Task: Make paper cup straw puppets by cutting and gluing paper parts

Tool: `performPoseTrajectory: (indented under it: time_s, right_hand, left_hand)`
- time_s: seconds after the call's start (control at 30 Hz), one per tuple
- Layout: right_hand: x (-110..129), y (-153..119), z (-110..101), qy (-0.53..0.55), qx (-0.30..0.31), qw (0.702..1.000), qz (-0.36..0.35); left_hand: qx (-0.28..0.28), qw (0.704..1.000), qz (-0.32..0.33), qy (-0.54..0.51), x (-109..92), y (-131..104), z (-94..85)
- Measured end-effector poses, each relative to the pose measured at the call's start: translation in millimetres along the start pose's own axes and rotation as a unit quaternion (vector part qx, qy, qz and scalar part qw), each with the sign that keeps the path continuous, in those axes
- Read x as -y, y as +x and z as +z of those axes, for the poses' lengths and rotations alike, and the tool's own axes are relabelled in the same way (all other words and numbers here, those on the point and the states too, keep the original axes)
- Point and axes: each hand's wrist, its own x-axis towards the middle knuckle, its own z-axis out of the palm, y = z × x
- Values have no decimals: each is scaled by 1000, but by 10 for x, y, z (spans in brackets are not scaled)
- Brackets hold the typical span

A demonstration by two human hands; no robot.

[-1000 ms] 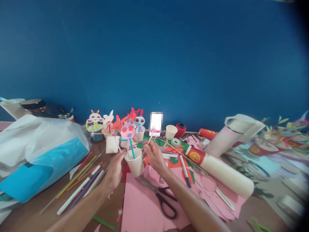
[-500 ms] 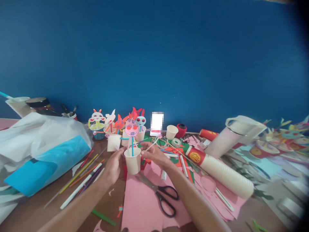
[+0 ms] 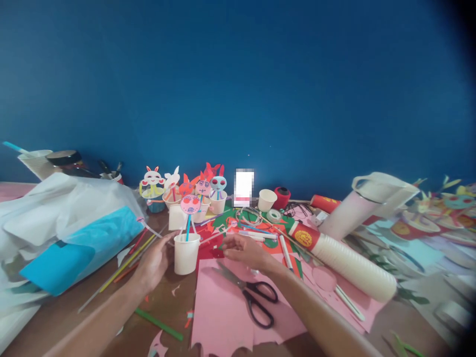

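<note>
A white paper cup [image 3: 186, 255] stands upright just left of the pink sheets, with a pink round paper face [image 3: 191, 204] on a blue straw [image 3: 188, 229] rising out of it. Thin pale arms with small pink ends stick out from both sides of the cup. My left hand [image 3: 155, 260] grips the cup by its left side; some of its fingertips are hidden. To the right, apart from the cup, my right hand [image 3: 247, 252] is open and empty, its fingers loosely bent. Black-handled scissors [image 3: 245, 287] lie on the pink paper [image 3: 223, 312] below that hand.
Behind stand several cup puppets with paper faces [image 3: 153, 177]. At right lie a long stack of paper cups [image 3: 349, 263] and a white jug [image 3: 349, 208]. A plastic bag [image 3: 96, 213] fills the left. Straws, a tape roll [image 3: 274, 215] and paper scraps lie around.
The cup with the pink face has shifted left and toward me with my left hand. My right hand has let go of its side and drawn away to the right.
</note>
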Motion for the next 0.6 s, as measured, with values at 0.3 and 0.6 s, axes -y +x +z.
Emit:
performPoseTrajectory:
  time_s: [0.3,0.6]
  right_hand:
    - [-48,-349,-292,-117,-87,989,-14]
    - [196,-517,-85,-209,-121,965,-102]
  left_hand:
    - [8,999,43,-9,-15,161,-131]
    - [-35,999,18,-10,5,128,-96]
